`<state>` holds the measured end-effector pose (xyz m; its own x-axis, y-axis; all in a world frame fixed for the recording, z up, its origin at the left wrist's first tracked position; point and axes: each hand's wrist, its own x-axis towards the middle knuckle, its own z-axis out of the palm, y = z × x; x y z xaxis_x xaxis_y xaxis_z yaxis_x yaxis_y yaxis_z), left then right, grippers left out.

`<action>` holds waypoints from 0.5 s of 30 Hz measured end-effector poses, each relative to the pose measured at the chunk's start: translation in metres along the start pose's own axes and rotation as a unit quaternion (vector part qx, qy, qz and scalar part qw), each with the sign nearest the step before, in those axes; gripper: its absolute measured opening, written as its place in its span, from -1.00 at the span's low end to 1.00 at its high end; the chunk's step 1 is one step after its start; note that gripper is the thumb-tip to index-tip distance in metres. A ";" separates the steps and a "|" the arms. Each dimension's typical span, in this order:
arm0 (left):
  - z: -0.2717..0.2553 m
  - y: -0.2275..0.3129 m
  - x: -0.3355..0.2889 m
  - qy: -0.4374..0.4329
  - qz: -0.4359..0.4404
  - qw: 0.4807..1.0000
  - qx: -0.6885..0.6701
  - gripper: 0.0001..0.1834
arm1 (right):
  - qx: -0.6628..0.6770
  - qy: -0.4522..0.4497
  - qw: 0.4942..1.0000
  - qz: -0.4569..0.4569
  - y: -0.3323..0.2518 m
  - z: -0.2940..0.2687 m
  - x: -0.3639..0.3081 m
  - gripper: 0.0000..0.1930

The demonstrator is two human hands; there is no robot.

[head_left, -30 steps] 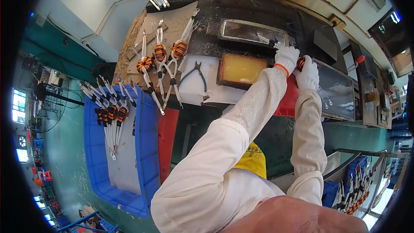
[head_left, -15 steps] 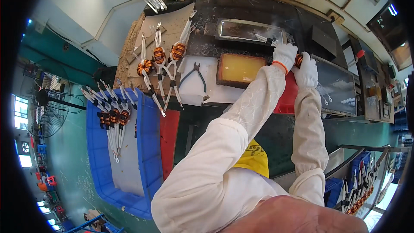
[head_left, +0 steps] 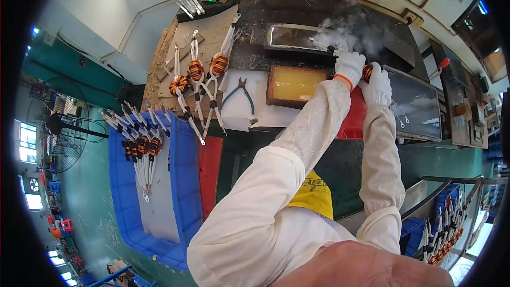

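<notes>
My left hand [head_left: 350, 67], in a white glove, is closed round the leads of a copper-wound toroidal coil [head_left: 367, 73]. My gloved right hand [head_left: 377, 86] grips the coil's ring, which shows only partly between both hands. Its lead ends [head_left: 321, 45] point left over the long metal-rimmed solder pot [head_left: 272, 36], and white smoke [head_left: 353, 24] rises around them. Whether the tips touch the pot's surface cannot be made out. Just nearer to me than the pot is a square tray of yellow liquid [head_left: 297, 85].
Pliers [head_left: 241, 95] lie on white paper to the left. Three coils [head_left: 196, 70] with white-sleeved leads rest on the board beyond. A blue crate [head_left: 186, 202] holding more coils stands at lower left. A red bin [head_left: 355, 119] sits below my hands, beside a dark tray [head_left: 419, 109] with lead ends over it.
Much more white smoke now rises over the right end of the pot. Both hands keep nearly the same place and grip on the coil.
</notes>
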<state>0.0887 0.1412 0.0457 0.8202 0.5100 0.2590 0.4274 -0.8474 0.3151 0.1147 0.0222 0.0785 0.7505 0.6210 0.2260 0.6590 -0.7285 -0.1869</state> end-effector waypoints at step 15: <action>-0.001 -0.002 0.000 0.001 -0.010 1.000 -0.010 -0.83 | -0.010 0.006 1.000 -0.006 -0.002 -0.001 0.001 -0.31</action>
<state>0.0877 0.1426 0.0459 0.8107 0.5269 0.2550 0.4357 -0.8341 0.3382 0.1137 0.0240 0.0796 0.7418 0.6264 0.2394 0.6669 -0.7267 -0.1649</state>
